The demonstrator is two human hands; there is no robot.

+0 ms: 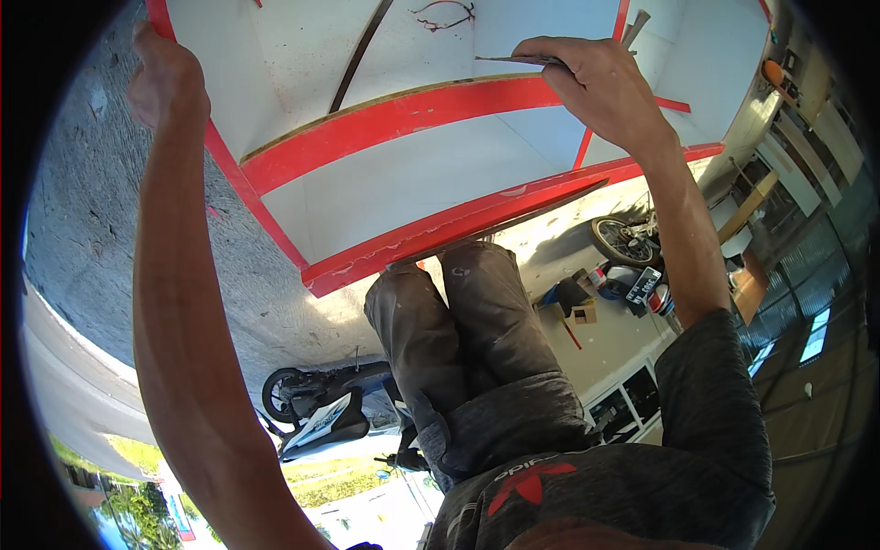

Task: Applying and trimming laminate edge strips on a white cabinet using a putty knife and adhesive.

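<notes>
A large box-like cabinet with white inner panels and red edge strips lies in front of me. My left hand is closed around its red left edge, near the top of the view. Above the red middle rail, my right hand grips a thin, flat, dark piece between thumb and fingers. A greyish end sticks out on the hand's far side; I cannot tell whether it belongs to that piece. The rail's upper edge shows bare brown wood. My legs are close to the cabinet's near red rail.
A dark curved strip and a thin reddish wire lie inside the cabinet. Motorcycles stand behind me, one blue and white, another with its wheel showing. Boards are stacked at the right. Rough concrete extends left.
</notes>
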